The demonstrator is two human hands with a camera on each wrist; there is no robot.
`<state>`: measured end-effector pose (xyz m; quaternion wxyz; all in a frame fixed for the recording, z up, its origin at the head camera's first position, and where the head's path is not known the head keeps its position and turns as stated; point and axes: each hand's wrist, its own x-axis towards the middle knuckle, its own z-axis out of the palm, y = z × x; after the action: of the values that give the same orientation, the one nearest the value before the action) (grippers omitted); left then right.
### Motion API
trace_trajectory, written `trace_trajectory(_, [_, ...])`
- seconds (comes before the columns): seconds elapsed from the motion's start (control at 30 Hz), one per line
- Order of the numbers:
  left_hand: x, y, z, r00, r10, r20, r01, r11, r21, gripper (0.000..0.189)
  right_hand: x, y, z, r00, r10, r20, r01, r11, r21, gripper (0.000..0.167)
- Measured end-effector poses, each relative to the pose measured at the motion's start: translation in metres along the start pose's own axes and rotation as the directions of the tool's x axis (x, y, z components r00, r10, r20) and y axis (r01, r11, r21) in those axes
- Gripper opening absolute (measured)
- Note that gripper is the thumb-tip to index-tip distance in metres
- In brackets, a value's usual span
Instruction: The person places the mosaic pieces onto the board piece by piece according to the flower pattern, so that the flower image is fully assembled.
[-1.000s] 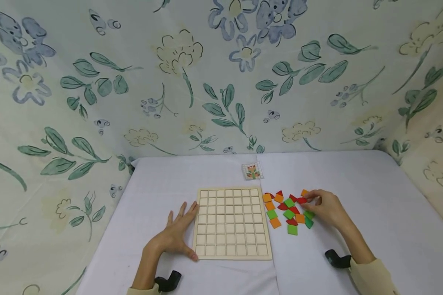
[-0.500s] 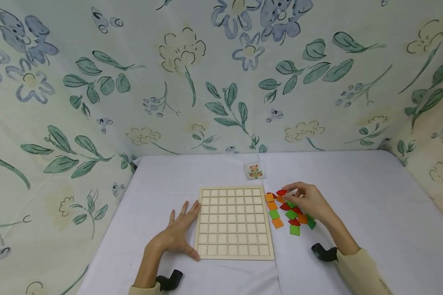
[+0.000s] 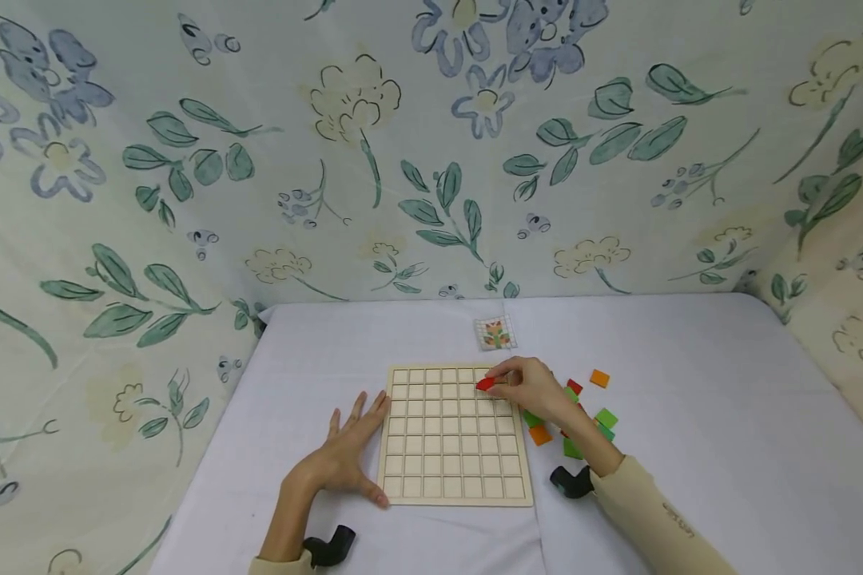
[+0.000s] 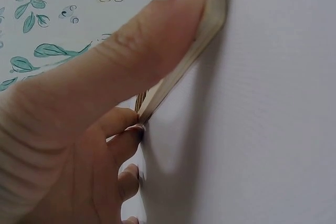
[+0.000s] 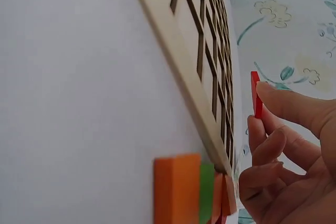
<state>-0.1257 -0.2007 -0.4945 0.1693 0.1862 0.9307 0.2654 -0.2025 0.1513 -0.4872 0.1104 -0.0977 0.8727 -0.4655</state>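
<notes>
A wooden grid board with square recesses lies on the white-covered table. Between thumb and fingertips my right hand pinches a red leaf-shaped tile, over the board's upper right part. The right wrist view shows the same red tile edge-on, clear above the grid. My left hand rests against the board's left edge, fingers spread and straight. In the left wrist view its thumb lies along the board's rim.
Right of the board lie several loose tiles, among them an orange tile and a green tile; my right forearm hides some. Behind the board lies a small pattern card. A floral cloth hangs behind the table.
My right hand has carried the red tile leftward from the loose tiles to over the board's upper right. The left hand has stayed at the board's edge.
</notes>
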Motion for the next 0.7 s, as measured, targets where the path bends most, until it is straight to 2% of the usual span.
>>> trace_trajectory(0.3, [0.000, -0.002, 0.001, 1.000, 0.000, 0.006, 0.000, 1.000, -0.008, 0.155, 0.018, -0.008, 0.025, 1.000, 0.001, 0.015, -0.001, 0.999, -0.052, 0.018])
trace_trajectory(0.7, [0.000, -0.002, 0.001, 1.000, 0.007, 0.002, -0.007, 1.000, 0.002, 0.155, 0.020, -0.008, 0.028, 1.000, -0.004, 0.008, 0.004, 0.999, -0.046, 0.016])
